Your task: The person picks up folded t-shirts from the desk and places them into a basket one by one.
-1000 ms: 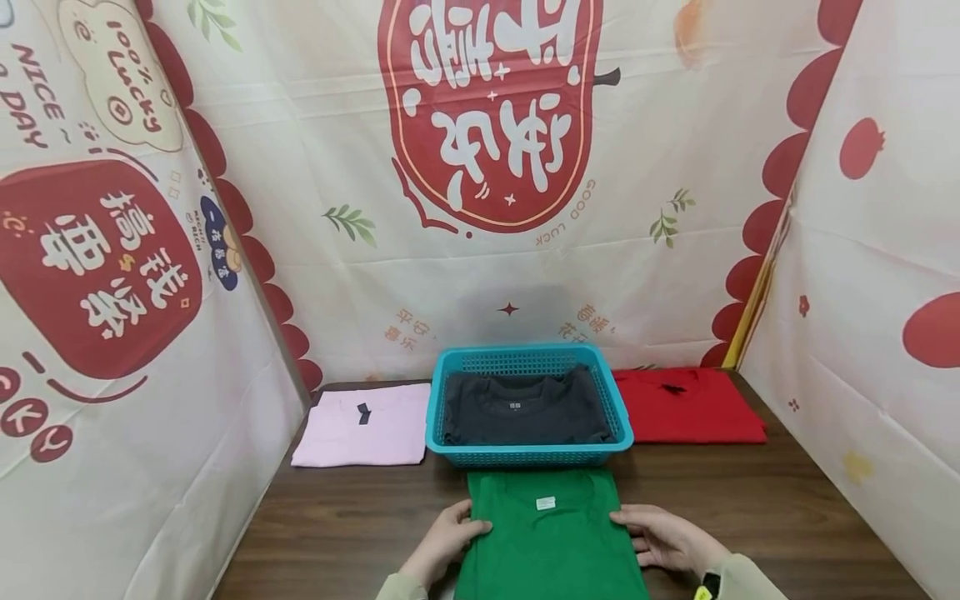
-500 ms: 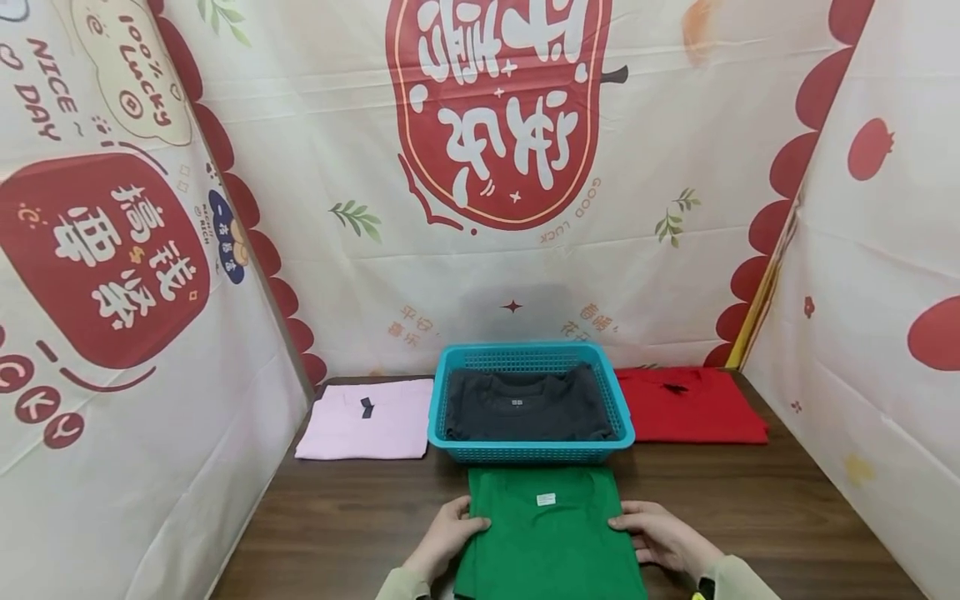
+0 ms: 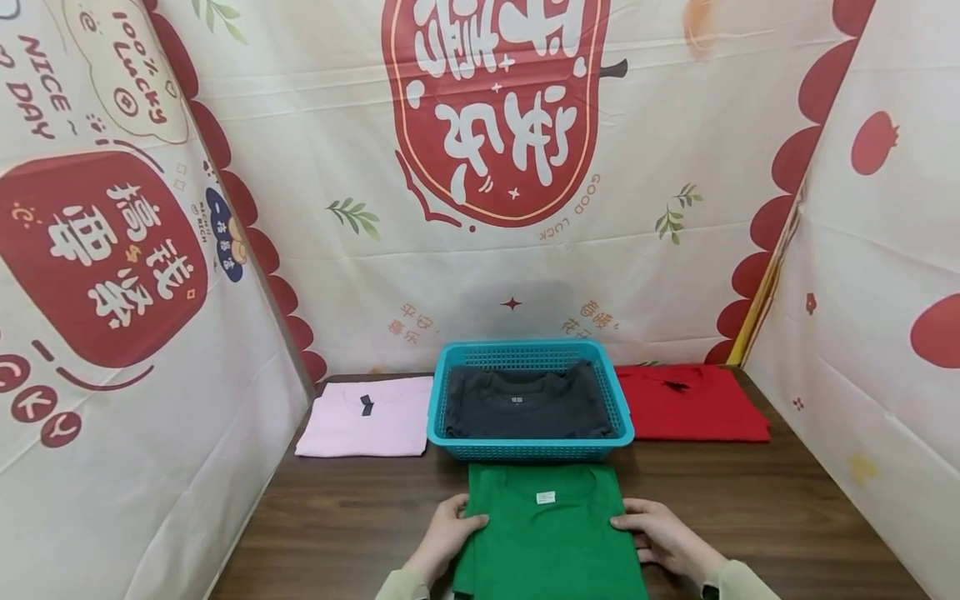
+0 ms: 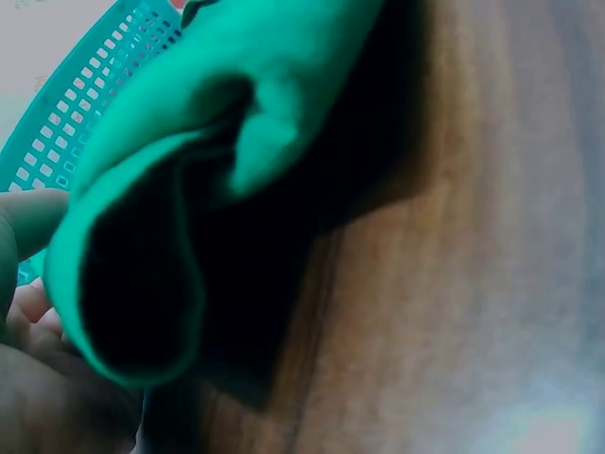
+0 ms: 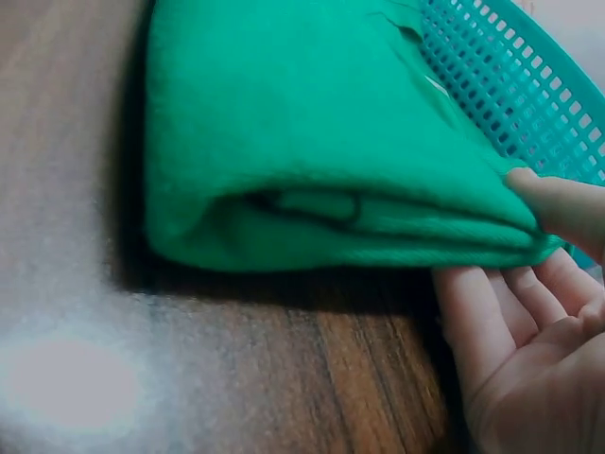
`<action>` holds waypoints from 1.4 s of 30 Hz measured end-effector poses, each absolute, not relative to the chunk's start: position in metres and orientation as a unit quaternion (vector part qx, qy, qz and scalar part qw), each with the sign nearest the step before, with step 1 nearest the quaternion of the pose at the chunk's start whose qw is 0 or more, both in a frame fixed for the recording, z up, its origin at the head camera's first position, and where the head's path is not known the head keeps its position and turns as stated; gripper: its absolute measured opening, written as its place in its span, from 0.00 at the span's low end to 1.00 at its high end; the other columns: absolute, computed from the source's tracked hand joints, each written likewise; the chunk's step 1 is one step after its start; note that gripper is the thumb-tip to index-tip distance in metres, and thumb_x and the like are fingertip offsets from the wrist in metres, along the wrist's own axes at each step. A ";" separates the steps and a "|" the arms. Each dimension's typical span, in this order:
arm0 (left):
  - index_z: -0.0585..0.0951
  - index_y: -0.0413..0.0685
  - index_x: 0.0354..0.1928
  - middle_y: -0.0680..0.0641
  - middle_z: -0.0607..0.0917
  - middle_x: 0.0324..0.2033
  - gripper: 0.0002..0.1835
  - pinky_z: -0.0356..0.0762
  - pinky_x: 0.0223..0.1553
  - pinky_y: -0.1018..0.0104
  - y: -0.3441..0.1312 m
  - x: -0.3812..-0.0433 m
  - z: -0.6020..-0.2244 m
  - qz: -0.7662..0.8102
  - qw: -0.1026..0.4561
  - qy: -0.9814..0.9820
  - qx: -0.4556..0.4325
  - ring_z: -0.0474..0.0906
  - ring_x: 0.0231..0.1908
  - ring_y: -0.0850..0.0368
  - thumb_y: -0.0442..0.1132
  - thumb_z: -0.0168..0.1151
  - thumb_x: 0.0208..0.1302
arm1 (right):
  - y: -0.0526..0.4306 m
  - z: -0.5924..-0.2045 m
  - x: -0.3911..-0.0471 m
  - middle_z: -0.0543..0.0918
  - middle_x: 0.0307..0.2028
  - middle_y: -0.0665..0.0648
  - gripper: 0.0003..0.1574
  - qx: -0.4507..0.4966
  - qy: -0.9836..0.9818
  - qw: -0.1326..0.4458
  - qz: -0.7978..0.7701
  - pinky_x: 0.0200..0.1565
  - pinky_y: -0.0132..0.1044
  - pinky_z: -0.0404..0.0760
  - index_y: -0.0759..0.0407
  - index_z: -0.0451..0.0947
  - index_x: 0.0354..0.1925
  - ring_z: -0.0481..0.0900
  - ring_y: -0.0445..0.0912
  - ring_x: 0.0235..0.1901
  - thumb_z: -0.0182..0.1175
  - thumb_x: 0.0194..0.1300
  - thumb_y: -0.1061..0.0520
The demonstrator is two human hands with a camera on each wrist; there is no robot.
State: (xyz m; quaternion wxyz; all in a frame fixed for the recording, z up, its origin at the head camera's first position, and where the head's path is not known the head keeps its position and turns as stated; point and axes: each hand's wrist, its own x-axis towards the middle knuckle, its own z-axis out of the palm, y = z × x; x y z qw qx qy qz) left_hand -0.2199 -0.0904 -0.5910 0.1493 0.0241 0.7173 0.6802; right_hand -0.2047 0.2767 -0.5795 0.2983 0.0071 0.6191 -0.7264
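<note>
A folded green T-shirt with a white neck label lies between both hands, at the front of the table in the head view. My left hand grips its left edge, thumb on top. On the opposite edge my right hand pinches the cloth. In the right wrist view the right thumb lies over the stacked green layers and the other fingers are beneath. The left wrist view shows the rolled side fold of the green T-shirt close up, with part of the left hand beside it.
Just beyond the green T-shirt stands a blue plastic basket holding a folded dark grey T-shirt. A folded pink T-shirt lies left of it, a folded red one right. Printed cloth walls enclose the wooden table.
Both hands keep their hold on the green T-shirt, which stays nearly in place before the basket. The head view has shifted slightly.
</note>
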 end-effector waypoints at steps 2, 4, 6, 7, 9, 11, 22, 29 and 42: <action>0.76 0.28 0.53 0.40 0.86 0.36 0.20 0.82 0.38 0.56 -0.090 -0.218 -0.591 0.685 0.145 0.714 0.024 0.84 0.37 0.50 0.33 0.63 0.61 | 0.277 -0.579 -0.203 0.84 0.45 0.61 0.33 0.010 0.618 0.300 -0.726 0.47 0.51 0.81 0.72 0.62 0.66 0.84 0.55 0.44 0.58 0.69 0.58; 0.77 0.29 0.52 0.40 0.86 0.36 0.20 0.82 0.38 0.58 -0.090 -0.216 -0.590 0.691 0.143 0.708 0.023 0.84 0.36 0.51 0.32 0.64 0.60 | 0.278 -0.578 -0.201 0.84 0.46 0.61 0.34 0.010 0.616 0.304 -0.726 0.47 0.52 0.80 0.71 0.62 0.67 0.84 0.55 0.44 0.58 0.69 0.58; 0.77 0.29 0.51 0.40 0.86 0.35 0.19 0.82 0.37 0.59 -0.090 -0.214 -0.590 0.696 0.136 0.704 0.026 0.84 0.35 0.52 0.32 0.64 0.59 | 0.278 -0.577 -0.200 0.84 0.47 0.61 0.34 0.007 0.615 0.307 -0.726 0.48 0.52 0.80 0.71 0.62 0.67 0.84 0.56 0.45 0.57 0.69 0.58; 0.77 0.29 0.51 0.40 0.86 0.35 0.19 0.82 0.36 0.60 -0.091 -0.213 -0.589 0.699 0.134 0.702 0.028 0.84 0.35 0.52 0.32 0.64 0.59 | 0.278 -0.577 -0.200 0.84 0.47 0.61 0.33 0.005 0.615 0.308 -0.726 0.48 0.52 0.80 0.71 0.62 0.67 0.84 0.56 0.45 0.57 0.70 0.57; 0.77 0.28 0.50 0.40 0.86 0.34 0.19 0.81 0.36 0.61 -0.092 -0.212 -0.587 0.704 0.128 0.698 0.032 0.84 0.34 0.52 0.32 0.64 0.58 | 0.277 -0.575 -0.200 0.84 0.47 0.62 0.33 0.001 0.616 0.306 -0.726 0.48 0.52 0.80 0.71 0.62 0.67 0.84 0.55 0.45 0.57 0.70 0.57; 0.77 0.28 0.50 0.40 0.86 0.34 0.18 0.81 0.35 0.62 -0.093 -0.211 -0.584 0.706 0.125 0.696 0.036 0.83 0.34 0.53 0.32 0.64 0.59 | 0.275 -0.572 -0.200 0.84 0.47 0.61 0.33 -0.003 0.617 0.302 -0.726 0.47 0.51 0.81 0.70 0.63 0.67 0.84 0.55 0.45 0.57 0.70 0.57; 0.77 0.28 0.50 0.40 0.86 0.35 0.18 0.81 0.36 0.63 -0.096 -0.210 -0.569 0.707 0.129 0.695 0.040 0.83 0.34 0.55 0.32 0.64 0.59 | 0.273 -0.550 -0.196 0.85 0.45 0.61 0.25 -0.024 0.612 0.300 -0.731 0.46 0.50 0.81 0.68 0.69 0.62 0.84 0.53 0.43 0.54 0.71 0.58; 0.77 0.27 0.51 0.40 0.86 0.36 0.20 0.81 0.37 0.62 -0.097 -0.207 -0.558 0.704 0.129 0.697 0.044 0.83 0.34 0.55 0.32 0.64 0.59 | 0.273 -0.541 -0.196 0.84 0.47 0.60 0.26 -0.037 0.605 0.303 -0.735 0.47 0.51 0.81 0.70 0.68 0.63 0.84 0.54 0.45 0.53 0.72 0.59; 0.76 0.27 0.51 0.39 0.86 0.37 0.19 0.81 0.37 0.62 -0.100 -0.204 -0.543 0.724 0.144 0.673 0.044 0.83 0.35 0.55 0.31 0.63 0.60 | 0.274 -0.525 -0.192 0.84 0.47 0.60 0.27 -0.054 0.610 0.299 -0.732 0.46 0.51 0.81 0.70 0.67 0.63 0.84 0.54 0.45 0.53 0.71 0.58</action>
